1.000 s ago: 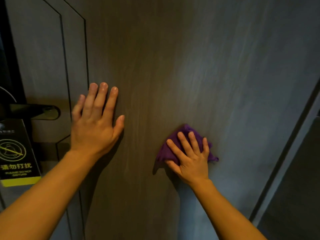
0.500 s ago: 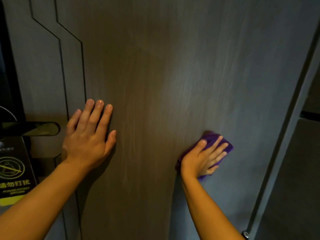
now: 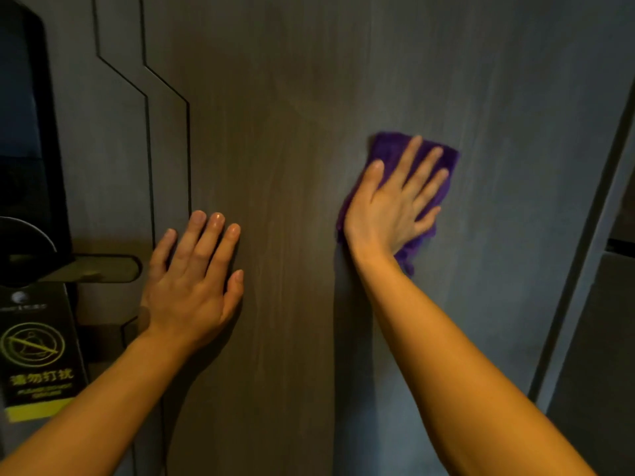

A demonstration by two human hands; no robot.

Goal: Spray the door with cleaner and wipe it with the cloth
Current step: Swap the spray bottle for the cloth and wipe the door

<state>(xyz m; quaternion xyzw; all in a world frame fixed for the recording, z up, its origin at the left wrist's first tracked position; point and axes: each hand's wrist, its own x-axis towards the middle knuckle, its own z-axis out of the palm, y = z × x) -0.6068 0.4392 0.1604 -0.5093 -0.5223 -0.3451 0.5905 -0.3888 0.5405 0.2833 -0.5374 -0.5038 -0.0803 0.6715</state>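
Note:
A grey-brown wood-grain door (image 3: 292, 149) fills the view. My right hand (image 3: 395, 207) lies flat on a purple cloth (image 3: 443, 159), pressing it against the door right of centre, fingers spread and pointing up-right. My left hand (image 3: 196, 283) rests flat on the bare door lower left of centre, fingers together and holding nothing. No spray bottle is in view.
A dark lever handle (image 3: 92, 267) sticks out at the left below a black lock plate (image 3: 24, 132). A black and yellow do-not-disturb sign (image 3: 37, 359) hangs under the handle. The door's edge and frame (image 3: 584, 269) run down the right side.
My right hand has slid the cloth to the right and then upward on the door, turning the fingers up-right. My left hand has stayed flat next to the handle.

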